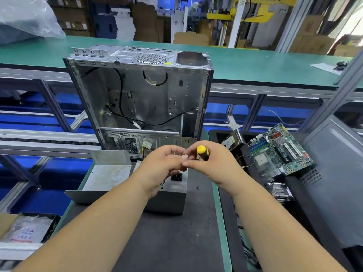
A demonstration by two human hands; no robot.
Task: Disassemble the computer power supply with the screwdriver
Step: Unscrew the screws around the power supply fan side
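Observation:
The grey metal power supply (169, 195) lies on the dark mat in front of me, its black mains socket facing up. Its removed grey cover (104, 177) lies beside it on the left. My right hand (212, 165) grips a screwdriver with a yellow and black handle (203, 152) above the supply; the shaft is hidden behind the hands. My left hand (161, 169) hovers over the supply with fingers curled, fingertips meeting those of the right hand. Whether it pinches anything is hidden.
An empty computer case (137, 99) stands upright just behind the supply. A small black screw (197, 187) lies on the mat (176, 242). A bin at right holds a green motherboard (279, 150) and a drive. A cardboard box (27, 228) sits at lower left.

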